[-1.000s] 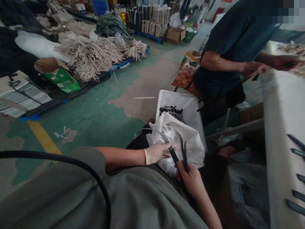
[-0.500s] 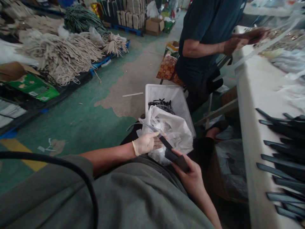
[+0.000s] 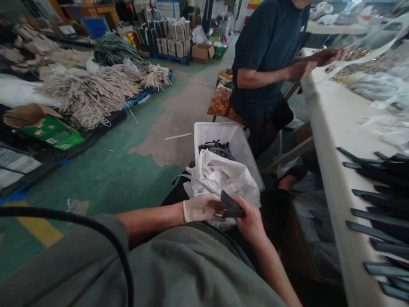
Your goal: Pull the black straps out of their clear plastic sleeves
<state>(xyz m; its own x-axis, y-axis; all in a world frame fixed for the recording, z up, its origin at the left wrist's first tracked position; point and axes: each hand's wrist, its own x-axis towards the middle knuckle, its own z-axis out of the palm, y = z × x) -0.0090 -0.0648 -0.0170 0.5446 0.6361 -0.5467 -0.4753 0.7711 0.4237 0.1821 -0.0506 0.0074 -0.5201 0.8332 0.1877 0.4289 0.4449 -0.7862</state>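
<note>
A flat black strip of leather-like material (image 3: 232, 207), bent over on itself, is held above the person's lap, in front of the belly. The bare right hand (image 3: 249, 218) is closed on its near end. The left hand (image 3: 205, 208), in a thin cream glove, meets it from the other side, fingers curled behind the strip; whether they pinch it cannot be told. A narrow grey strip (image 3: 202, 183) curves out over the glove to the left; its join with the black one is hidden.

Half a second ago the black strip stretched slantwise between the hands, with the left palm open. Now the hands have come together and the strip is folded short, one end standing up beside the glove. The work seems to have passed from spreading the strip to handling it closely at one spot.

Just beyond the hands, a crumpled white plastic bag (image 3: 239, 174) slumps over the near end of a white rectangular plastic tub (image 3: 240, 140), where a tangle of black strips (image 3: 220, 148) lies at the far left. To the right, many black strips (image 3: 380, 215) lie along a long white table (image 3: 330, 123), ends poking toward its edge. Farther along that table, a co-worker in a dark blue T-shirt (image 3: 266, 40) works with both hands near a white ribbon (image 3: 358, 60).
</note>
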